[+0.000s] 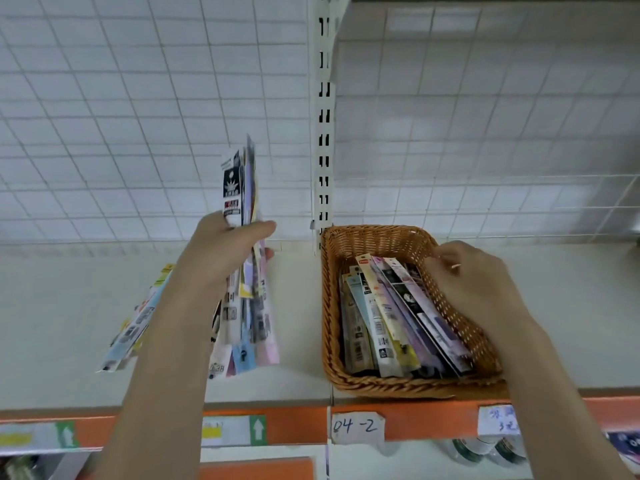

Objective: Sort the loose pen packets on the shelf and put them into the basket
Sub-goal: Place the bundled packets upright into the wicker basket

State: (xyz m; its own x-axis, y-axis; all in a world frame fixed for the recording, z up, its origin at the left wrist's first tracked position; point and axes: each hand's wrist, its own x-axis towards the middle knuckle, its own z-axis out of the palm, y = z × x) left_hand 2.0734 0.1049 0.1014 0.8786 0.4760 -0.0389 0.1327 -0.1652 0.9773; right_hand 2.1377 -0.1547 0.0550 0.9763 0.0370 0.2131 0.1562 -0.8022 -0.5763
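- Wicker basket [377, 237], centre right of frame, on shelf [52, 323]; sorted pen packets [391, 317] inside.
- Left hand [225, 251], centre: clasping upright bundle of packets [242, 202].
- Right hand [471, 275]: fingers curled over basket's right wall.
- Loose packets [138, 320], lower left.

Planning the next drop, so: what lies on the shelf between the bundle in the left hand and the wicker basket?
In the head view, only bare shelf separates the bundle of pen packets from the wicker basket; the slotted upright stands behind the gap.

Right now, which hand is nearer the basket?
Right. The right hand touches the basket at its right wall; the left hand holds a bunch of packets left of it, apart.
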